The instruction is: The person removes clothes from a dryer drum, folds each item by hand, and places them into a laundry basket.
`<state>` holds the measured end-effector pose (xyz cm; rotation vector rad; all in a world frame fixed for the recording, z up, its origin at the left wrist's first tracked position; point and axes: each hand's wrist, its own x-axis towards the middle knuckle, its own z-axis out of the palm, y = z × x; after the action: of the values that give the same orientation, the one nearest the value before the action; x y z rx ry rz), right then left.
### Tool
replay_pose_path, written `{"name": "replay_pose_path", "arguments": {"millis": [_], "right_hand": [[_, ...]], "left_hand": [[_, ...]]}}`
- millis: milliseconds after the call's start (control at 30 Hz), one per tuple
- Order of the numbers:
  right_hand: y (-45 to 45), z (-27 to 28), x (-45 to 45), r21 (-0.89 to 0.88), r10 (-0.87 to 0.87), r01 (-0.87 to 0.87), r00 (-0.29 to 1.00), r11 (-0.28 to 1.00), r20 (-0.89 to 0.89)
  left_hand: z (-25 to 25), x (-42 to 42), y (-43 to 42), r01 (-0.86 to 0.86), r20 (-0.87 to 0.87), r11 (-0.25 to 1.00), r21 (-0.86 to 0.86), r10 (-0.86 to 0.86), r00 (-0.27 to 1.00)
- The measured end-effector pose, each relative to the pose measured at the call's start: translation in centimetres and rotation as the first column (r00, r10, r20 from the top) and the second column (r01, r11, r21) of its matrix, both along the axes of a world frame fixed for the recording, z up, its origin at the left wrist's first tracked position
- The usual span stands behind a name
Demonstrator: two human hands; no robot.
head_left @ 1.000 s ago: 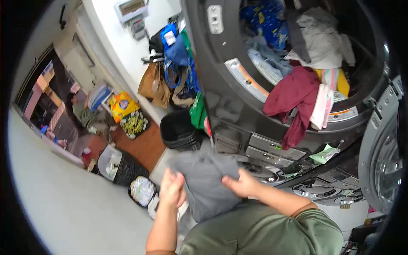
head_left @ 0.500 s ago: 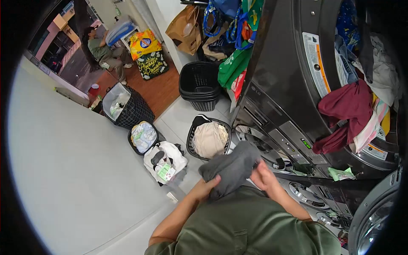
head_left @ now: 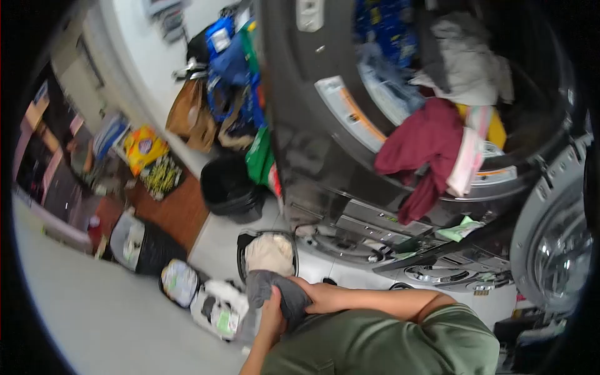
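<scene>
A bundled dark grey garment (head_left: 284, 292) is held in front of my body; its exact kind cannot be made out. My left hand (head_left: 272, 315) is closed on its near left side, thumb on top. On the other side, my right hand (head_left: 320, 295) grips it with the fingers wrapped over the edge. Just beyond the garment, a black basket (head_left: 296, 245) on the floor holds folded beige cloth (head_left: 269, 253), partly hidden by the garment.
To the right, a dark dryer (head_left: 300, 150) stands with maroon cloth (head_left: 428, 134) and other laundry spilling from its drum. Its round door (head_left: 553, 244) hangs out at far right. Stacked black baskets (head_left: 231, 187), a white laundry bag (head_left: 215, 303) and a tall hamper (head_left: 156, 250) line the floor.
My view has swung right toward the dryer, blurring the picture. The grey garment is now gripped by both hands; my right hand, earlier looser at its edge, has closed on it.
</scene>
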<state>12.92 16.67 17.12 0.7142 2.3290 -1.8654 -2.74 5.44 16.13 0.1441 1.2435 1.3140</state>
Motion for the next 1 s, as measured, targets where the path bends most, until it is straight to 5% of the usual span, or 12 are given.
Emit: {"name": "replay_pose_path", "arguments": {"millis": [33,100,167,300,367,400,433,533,667,800,933,1000], "right_hand": [[1.6,2.3,-0.2,-0.017,-0.031,0.037,0.965,0.999,0.259],[6.7,8.1,2.8,0.128,-0.060,0.067,0.996,0.990,-0.060],[12.5,18.5,7.5,0.608,-0.109,0.345,0.914,0.715,-0.390],[19.8,32.4,17.7,-0.197,-0.381,0.857,-0.002,0.475,-0.925],[21.4,33.4,20.8,0.380,-0.268,0.920,0.392,0.095,-0.880],[21.0,33.2,21.4,0.532,-0.425,0.741,0.672,0.410,-0.607],[21.3,32.0,21.4,0.866,-0.351,0.381,0.898,0.323,-0.263],[24.8,27.5,20.8,0.958,-0.696,-0.038,0.679,0.285,0.234],[29.2,35.8,21.5,0.814,-0.712,0.578,0.552,-0.049,-0.434],[36.2,45.4,26.2,-0.347,-0.487,0.935,-0.273,0.068,-0.830],[37.4,45.2,25.9,-0.133,-0.420,0.991,-0.118,0.005,-0.900],[38.0,44.0,27.9,0.439,-0.516,0.898,0.367,-0.019,-0.774]], "left_hand": [[0.2,-1.4,-0.5,0.204,-0.154,0.977,0.059,-0.193,0.969],[0.8,-5.1,-1.1,0.564,-0.479,0.823,0.070,-0.468,0.743],[5.8,-4.9,1.0,0.530,-0.402,0.588,0.611,-0.346,0.848],[7.2,-5.1,4.3,0.520,-0.481,0.665,0.535,-0.266,0.835],[7.8,-3.3,6.4,0.487,-0.519,0.732,0.476,-0.213,0.828],[8.0,-2.6,7.3,0.522,-0.546,0.715,0.464,-0.233,0.805],[8.2,-2.0,8.1,0.555,-0.572,0.700,0.450,-0.251,0.781],[9.9,-0.6,11.1,0.713,-0.707,0.587,0.384,-0.310,0.636],[16.0,2.4,16.7,0.896,-0.963,0.354,0.269,0.092,0.253],[21.7,7.8,24.0,0.950,-0.771,0.212,0.229,0.636,0.044],[22.3,11.4,31.8,0.933,-0.569,0.309,0.187,0.808,-0.153],[20.2,11.7,34.4,0.910,-0.505,0.355,0.214,0.838,-0.208]]}}
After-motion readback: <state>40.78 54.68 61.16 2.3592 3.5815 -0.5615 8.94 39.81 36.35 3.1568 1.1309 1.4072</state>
